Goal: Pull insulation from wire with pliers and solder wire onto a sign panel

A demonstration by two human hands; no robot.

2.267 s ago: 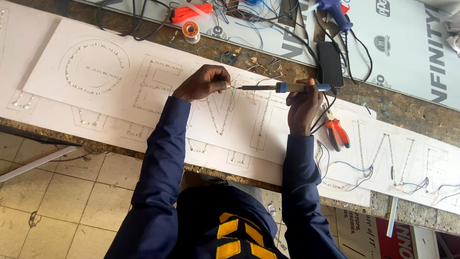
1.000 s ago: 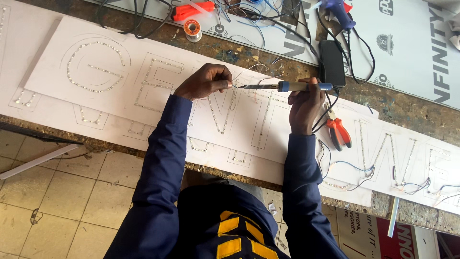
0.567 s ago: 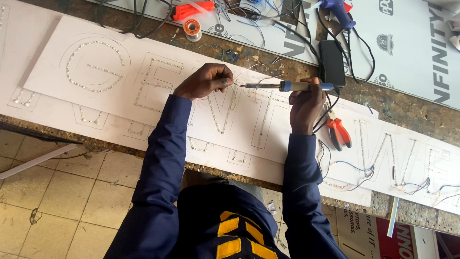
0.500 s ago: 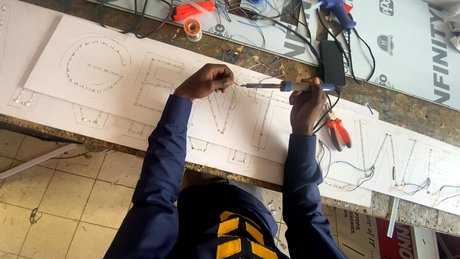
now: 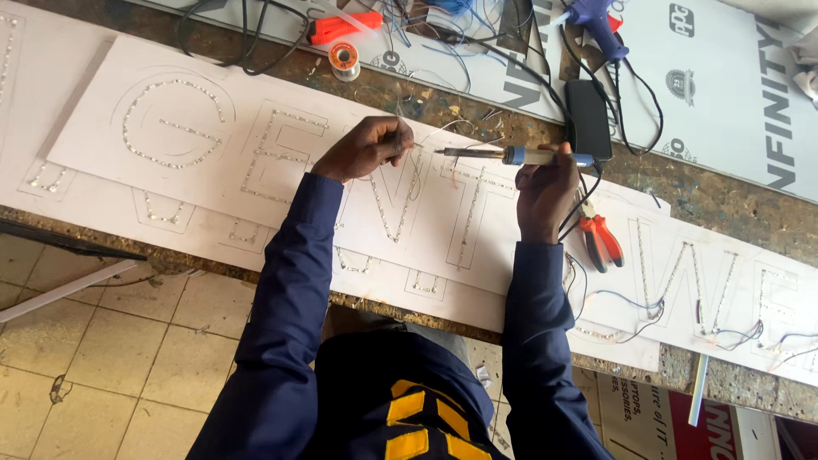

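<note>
The person leans over the rough, speckled tabletop [image 5: 733, 204] with both hands at work on the large white foam sign board with letter shapes outlined in rows of small LED dots [image 5: 256, 153]. The right hand [image 5: 545, 189] has its grip wrapped closed around the pale handle of a blue-collared soldering iron [image 5: 511, 155], held nearly level so that its dark metal tip points left toward the other hand. The left hand [image 5: 365, 146] is pinched shut on what looks like a thin strand of solder or fine wire, too slight to make out for sure, its fingertips hovering just beside the iron's tip above the top of one of the middle letters. To my eye this is the soldering step itself: tip and strand are being brought together over one joint in the string of lights. The next move, I would judge, calls for a steady touch, with the tip set on the joint briefly, since the foam under it would scorch easily. Just beside the right wrist lie orange-handled pliers [image 5: 601, 241] on a second white lettered panel [image 5: 724, 281], with thin blue wires trailing near them. Farther back sit a black rectangular power adapter [image 5: 588, 119], a small spool of solder [image 5: 344, 60], an orange-handled tool [image 5: 345, 27] and a purple glue gun [image 5: 596, 25].
</note>
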